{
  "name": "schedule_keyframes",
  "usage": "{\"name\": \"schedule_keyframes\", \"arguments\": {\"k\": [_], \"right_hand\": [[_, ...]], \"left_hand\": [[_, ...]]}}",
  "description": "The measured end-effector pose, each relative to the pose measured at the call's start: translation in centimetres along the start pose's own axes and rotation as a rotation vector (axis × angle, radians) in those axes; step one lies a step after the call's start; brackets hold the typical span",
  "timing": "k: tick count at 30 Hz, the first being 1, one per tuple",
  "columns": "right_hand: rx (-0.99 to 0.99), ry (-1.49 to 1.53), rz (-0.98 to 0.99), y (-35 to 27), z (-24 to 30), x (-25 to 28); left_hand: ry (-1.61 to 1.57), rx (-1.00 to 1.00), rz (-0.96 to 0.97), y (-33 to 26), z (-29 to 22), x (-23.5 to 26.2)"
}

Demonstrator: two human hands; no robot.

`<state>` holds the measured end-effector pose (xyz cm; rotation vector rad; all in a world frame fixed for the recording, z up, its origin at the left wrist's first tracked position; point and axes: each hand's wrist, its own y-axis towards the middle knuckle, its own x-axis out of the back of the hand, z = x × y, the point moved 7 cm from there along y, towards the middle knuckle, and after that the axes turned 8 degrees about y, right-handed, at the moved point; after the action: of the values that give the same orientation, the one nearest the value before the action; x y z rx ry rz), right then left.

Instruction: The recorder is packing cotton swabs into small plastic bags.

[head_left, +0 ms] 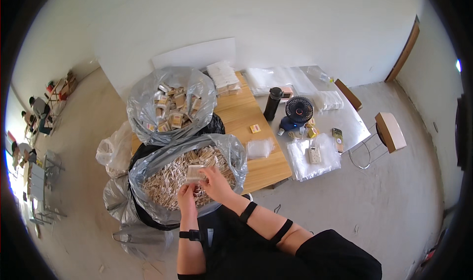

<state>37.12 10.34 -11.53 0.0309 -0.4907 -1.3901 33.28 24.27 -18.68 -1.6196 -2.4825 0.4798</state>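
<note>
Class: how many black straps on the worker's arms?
3: a wrist strap on the left arm, a lower strap and an upper strap on the right forearm. More may be hidden.

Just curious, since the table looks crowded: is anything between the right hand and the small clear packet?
Nothing visible is. The right hand is at the packet, whose lower edge the left hand holds, over the open bag of sticks.

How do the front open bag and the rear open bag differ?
Contents: the front bag holds loose thin sticks; the rear bag holds small packs.
Position: the front bag lies beneath the left hand and right hand; the rear bag sits nearer the wall.
Shared: translucent grey plastic, open tops.
</note>
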Motion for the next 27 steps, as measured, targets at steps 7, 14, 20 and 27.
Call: {"name": "schedule_keyframes", "arguments": {"k": [7, 14, 20, 27], "right_hand": [[0.209, 0.095, 0.144, -0.6, 2.4, -0.2], [0.199, 0.003, 0.156, -0.4, 2.2, 0.9], [0.144, 0.029, 0.157, -0.3, 2.1, 0.9], [0.106, 0.000, 0.154, 0.1, 2.7, 0.9]], "left_hand": [[0.493, -0.540, -0.110, -1.1, -3.2, 0.2], [0.658, -0.584, -0.023, -2.8, -5.9, -2.1], [0.742, -0.618, -0.006, -3.5, -6.6, -2.1], [0.637, -0.588, 0.036, -3.2, -6.5, -1.8]]}}
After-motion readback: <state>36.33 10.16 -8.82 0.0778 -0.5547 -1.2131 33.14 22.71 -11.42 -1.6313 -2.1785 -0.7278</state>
